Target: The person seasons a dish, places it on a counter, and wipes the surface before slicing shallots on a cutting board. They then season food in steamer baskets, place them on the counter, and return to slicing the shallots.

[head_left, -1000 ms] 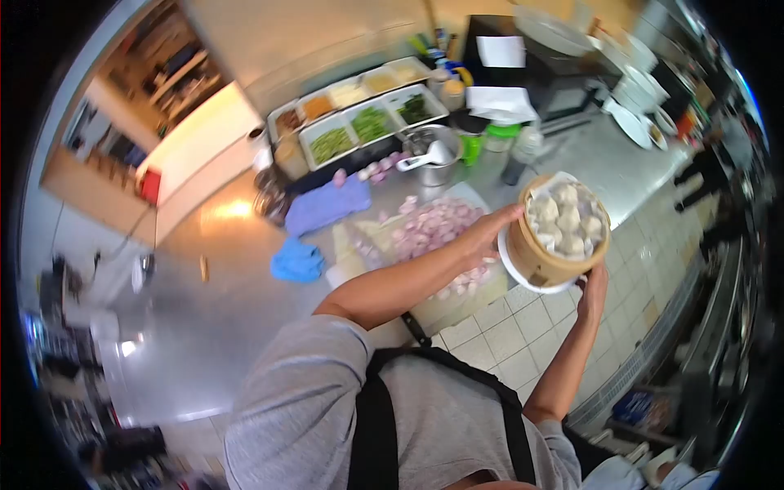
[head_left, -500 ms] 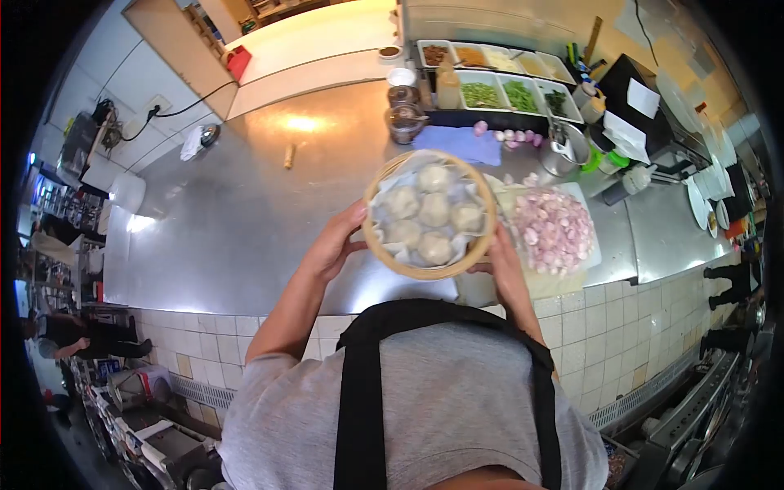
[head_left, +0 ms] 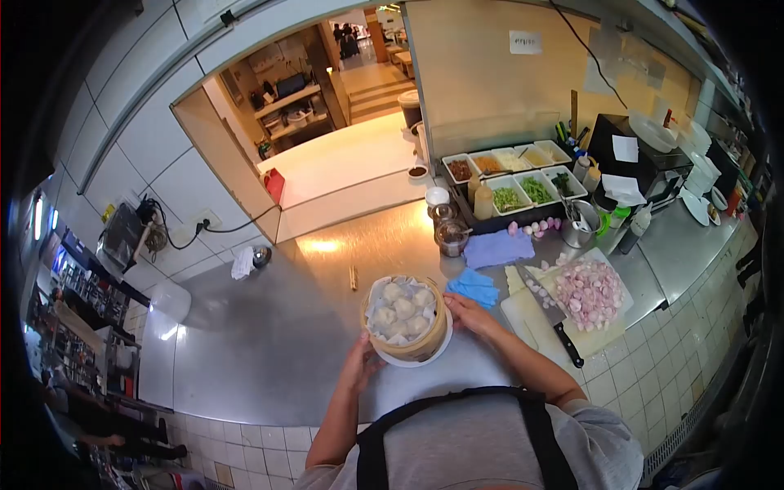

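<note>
At the near counter (head_left: pixel 261 351), left hand (head_left: pixel 357 367) and right hand (head_left: pixel 469 314) grasped steamer (head_left: pixel 420 349) and plate (head_left: pixel 440 352) from either side, likely for balance.

Warm light brightens the serving hatch's ledge (head_left: pixel 351 155) and lays an orange glare across the steel bench (head_left: pixel 253 351), while the tiled wall (head_left: pixel 151 159) looks cooler and greyer. Fisheye distortion bows the outer edges into black corners, where detail dims; the central dumplings (head_left: pixel 404 308) read fairly clearly.
</note>
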Demonstrator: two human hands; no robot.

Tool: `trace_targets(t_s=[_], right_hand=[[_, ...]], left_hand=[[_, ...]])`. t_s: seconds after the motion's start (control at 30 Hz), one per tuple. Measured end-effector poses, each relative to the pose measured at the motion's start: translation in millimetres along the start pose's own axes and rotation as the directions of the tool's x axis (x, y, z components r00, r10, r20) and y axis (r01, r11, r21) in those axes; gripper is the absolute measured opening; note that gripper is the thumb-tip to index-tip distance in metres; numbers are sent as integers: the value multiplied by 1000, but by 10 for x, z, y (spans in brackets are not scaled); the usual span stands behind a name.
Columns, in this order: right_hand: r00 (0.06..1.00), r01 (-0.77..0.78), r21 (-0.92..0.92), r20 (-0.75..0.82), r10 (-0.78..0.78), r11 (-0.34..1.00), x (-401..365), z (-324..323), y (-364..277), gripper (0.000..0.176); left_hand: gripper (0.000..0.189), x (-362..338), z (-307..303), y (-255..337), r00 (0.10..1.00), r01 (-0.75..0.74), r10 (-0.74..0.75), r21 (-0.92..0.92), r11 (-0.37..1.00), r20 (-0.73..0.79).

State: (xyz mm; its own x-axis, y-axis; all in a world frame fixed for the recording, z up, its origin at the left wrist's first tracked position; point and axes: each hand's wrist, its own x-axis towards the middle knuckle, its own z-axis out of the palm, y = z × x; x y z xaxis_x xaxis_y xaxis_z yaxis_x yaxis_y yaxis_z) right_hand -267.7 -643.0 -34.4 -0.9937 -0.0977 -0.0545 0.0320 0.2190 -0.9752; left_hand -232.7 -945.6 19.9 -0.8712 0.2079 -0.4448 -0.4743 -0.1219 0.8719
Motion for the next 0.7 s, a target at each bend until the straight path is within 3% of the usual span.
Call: trace_targets(t_s=[0.03,0.07,0.1,0.17,0.23,0.33,0.43,0.5,0.57,0.7], right_hand=[[990,117,-142,-67,-128,983,98,-54,-36,56],[956,210,-254,-147,-252,944,174,-215,-69,57],[902,284,-371,-211,-378,884,213,-412,-357,59],[747,312,-419,-447,-493,853,333,-742,-825,60],[626,248,-537,-547,-557,806,554,-1094,-984,63],[454,78,-736,-575,-681,673,1037,-1502,-788,70],[668,-35,-616,-600,-439,787,1253,-1691,-745,76],[753,-30,-560,-558,-350,828,1347,-1736,-690,76],[808,-55,-587,-501,-309,808,1484,-1775,-522,72],[791,-135,-621,-537,-294,772,1447,-1634,-612,64]], left_hand=[[68,57,34,71,1000,10,-9,49,999,-26],[61,125,56,177,994,-59,79,226,972,-79],[57,211,60,242,971,-195,228,322,926,-69],[49,385,68,328,865,-430,501,493,756,-13],[42,452,160,506,905,-332,425,601,727,-15],[35,387,388,853,936,-228,351,697,680,-37],[29,513,463,1021,939,-206,343,784,586,-10],[27,602,468,1114,949,-183,317,822,540,3],[26,651,486,1206,966,-141,260,837,529,-2],[24,673,506,1204,936,-199,352,813,548,-8]])
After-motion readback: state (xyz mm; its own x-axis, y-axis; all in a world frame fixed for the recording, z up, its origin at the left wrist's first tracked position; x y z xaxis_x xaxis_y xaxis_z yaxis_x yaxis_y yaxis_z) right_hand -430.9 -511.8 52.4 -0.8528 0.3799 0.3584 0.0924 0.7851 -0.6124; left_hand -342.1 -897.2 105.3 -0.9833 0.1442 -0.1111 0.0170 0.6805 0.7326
